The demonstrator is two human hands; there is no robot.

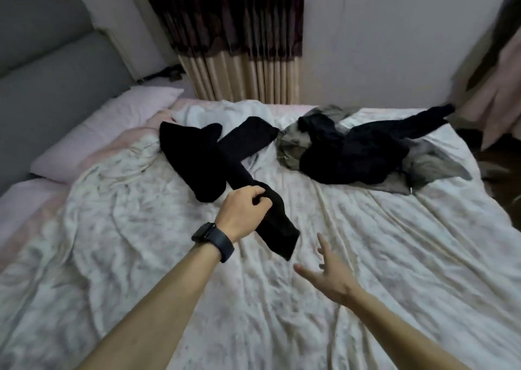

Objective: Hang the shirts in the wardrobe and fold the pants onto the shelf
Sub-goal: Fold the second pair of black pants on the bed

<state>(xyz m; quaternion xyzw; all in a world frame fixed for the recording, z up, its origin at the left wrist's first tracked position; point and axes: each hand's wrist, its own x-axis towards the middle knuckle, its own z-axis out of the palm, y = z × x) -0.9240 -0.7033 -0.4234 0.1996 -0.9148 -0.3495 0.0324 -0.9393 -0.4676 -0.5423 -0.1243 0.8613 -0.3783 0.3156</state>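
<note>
A pair of black pants [203, 155] lies crumpled across the middle of the bed. My left hand [244, 214], with a dark watch on the wrist, grips one leg of the pants near its end, and the cuff hangs below the fist. My right hand [328, 274] hovers just right of that cuff with fingers spread, holding nothing. Further right on the bed lies a heap of clothes: a black garment [355, 152] on top of a grey-green one [293, 144].
The bed is covered by a wrinkled pale floral sheet [394, 257]. A pink pillow [104, 133] and a grey padded headboard [56, 68] are at the left. A striped curtain [234, 40] hangs behind the bed. A pink hanging cloth [496, 96] is at the far right.
</note>
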